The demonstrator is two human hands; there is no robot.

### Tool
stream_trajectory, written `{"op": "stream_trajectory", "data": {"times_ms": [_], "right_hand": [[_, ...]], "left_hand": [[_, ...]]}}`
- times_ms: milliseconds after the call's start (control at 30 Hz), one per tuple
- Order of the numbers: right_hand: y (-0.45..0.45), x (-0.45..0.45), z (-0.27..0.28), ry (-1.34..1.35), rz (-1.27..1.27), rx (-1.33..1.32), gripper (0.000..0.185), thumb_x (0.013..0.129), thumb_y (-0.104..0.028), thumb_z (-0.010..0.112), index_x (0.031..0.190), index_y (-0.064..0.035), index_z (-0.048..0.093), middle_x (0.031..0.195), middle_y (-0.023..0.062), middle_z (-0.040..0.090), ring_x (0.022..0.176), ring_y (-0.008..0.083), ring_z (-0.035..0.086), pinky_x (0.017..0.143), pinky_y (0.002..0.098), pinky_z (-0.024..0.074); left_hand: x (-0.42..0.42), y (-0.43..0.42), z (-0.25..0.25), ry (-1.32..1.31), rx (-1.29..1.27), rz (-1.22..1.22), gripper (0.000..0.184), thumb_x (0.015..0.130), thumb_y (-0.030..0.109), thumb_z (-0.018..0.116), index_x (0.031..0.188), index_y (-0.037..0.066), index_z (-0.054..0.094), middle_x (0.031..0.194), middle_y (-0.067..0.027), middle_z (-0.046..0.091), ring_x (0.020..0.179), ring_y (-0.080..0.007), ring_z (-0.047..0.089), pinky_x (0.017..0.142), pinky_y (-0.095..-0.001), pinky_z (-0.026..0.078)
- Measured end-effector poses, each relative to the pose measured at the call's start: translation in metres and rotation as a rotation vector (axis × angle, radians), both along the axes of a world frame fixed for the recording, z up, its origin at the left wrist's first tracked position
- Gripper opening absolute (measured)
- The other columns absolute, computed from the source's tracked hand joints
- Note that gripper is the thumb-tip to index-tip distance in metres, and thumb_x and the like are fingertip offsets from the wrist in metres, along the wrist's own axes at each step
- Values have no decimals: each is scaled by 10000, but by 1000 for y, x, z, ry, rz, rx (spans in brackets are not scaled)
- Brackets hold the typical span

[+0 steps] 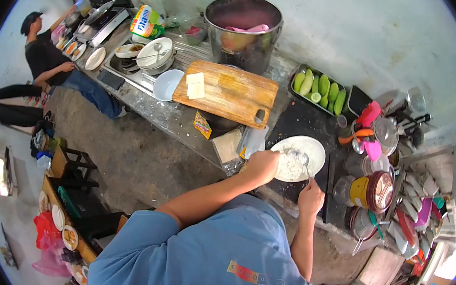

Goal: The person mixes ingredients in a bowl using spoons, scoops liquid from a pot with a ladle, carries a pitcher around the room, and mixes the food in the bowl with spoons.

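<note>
Far left, a person (pixel 49 59) in a dark top stood by the left end of the desk (pixel 149 108), one arm stretched out over it! Next along came the steel sink (pixel 138 80), dark dishes inside, and over its right part the stacked bowls (pixel 149 63), a metal utensil (pixel 158 48) laid in the top one. A pale blue bowl (pixel 166 85) sat against the left end of a wooden board (pixel 238 91); pale slices (pixel 195 90) lay on that. Behind, towards the desk's back edge, up rose the big metal pot (pixel 255 57), something pink showing inside. And here was the left hand (pixel 261 166), fingers curled at the left rim of the white bowl (pixel 319 154); whether it gripped anything, I couldn't tell! That bowl, holding white, crumbly food (pixel 290 168), lay near the desk's front edge. Towards the back edge, a metal tray (pixel 314 103) was packed with green cucumbers (pixel 324 87). The right hand (pixel 311 198) had a spoon (pixel 306 164) firmly grasped, its head over the food! Right end: a lidded jar (pixel 368 192), yellow-labelled.
</note>
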State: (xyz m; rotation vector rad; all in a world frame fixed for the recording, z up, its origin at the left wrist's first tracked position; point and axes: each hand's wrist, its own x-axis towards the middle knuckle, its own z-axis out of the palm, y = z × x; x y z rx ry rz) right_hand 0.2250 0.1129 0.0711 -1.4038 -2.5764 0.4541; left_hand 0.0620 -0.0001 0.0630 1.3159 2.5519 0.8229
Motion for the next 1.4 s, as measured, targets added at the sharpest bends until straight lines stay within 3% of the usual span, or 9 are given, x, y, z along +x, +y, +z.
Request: {"op": "stream_trajectory", "data": {"times_ms": [267,367,567,633,700,867,933,1233,1400], "right_hand": [[6,18,31,202,-44,-23,245,874,-106,512,1051,-38,667,897,219,646,805,380,640,711,422,518],[7,24,25,308,1,-16,262,853,-117,530,1076,-90,664,808,218,641,733,390,634,660,460,513],[-3,26,31,301,-40,-140,245,852,-96,538,1054,-61,672,826,205,653,725,367,644,650,423,520],[-6,27,25,339,-25,-142,250,848,-93,541,1059,-66,670,833,204,655,721,362,645,648,423,521],[-8,26,20,332,10,-106,256,846,-96,546,1070,-84,669,804,191,658,710,356,646,643,426,522],[-4,16,6,189,16,-104,264,849,-112,546,1085,-116,665,753,176,655,686,353,648,632,432,526],[0,11,-3,126,20,-91,266,850,-118,546,1088,-124,664,740,172,653,681,352,649,630,433,528],[-11,9,7,240,37,-58,260,844,-105,546,1080,-102,656,759,189,656,694,358,648,632,442,526],[-3,-1,-2,29,13,-76,268,872,-133,512,1097,-107,653,818,207,652,739,366,639,651,451,513]], "left_hand": [[-15,-2,-16,45,2,-159,253,912,202,505,783,8,603,744,-194,635,712,-374,632,657,-473,481],[-12,-3,-15,-160,-52,-39,247,914,225,478,856,16,597,803,-219,637,758,-415,610,681,-490,471],[-14,-12,-33,-673,-42,-2,259,907,263,494,939,34,610,832,-207,643,826,-392,620,704,-415,478],[-12,-12,-23,-658,-77,-2,249,907,251,496,931,32,611,831,-201,642,818,-379,627,693,-402,478],[-10,-11,-18,-552,-64,-29,220,916,209,504,910,3,581,695,-129,563,652,-202,576,617,-305,431],[-4,-16,-15,-569,-50,-34,222,929,219,505,916,13,589,736,-141,600,678,-245,599,634,-332,442],[-1,-17,-13,-506,-10,-30,212,920,224,505,917,35,602,824,-204,635,793,-405,602,666,-452,464],[-6,-22,-5,-413,-4,-57,201,910,220,515,862,44,599,767,-190,630,742,-402,603,631,-471,457],[-5,-29,-10,-283,-23,-109,196,908,221,515,875,51,608,765,-184,633,735,-390,610,631,-466,458]]}}
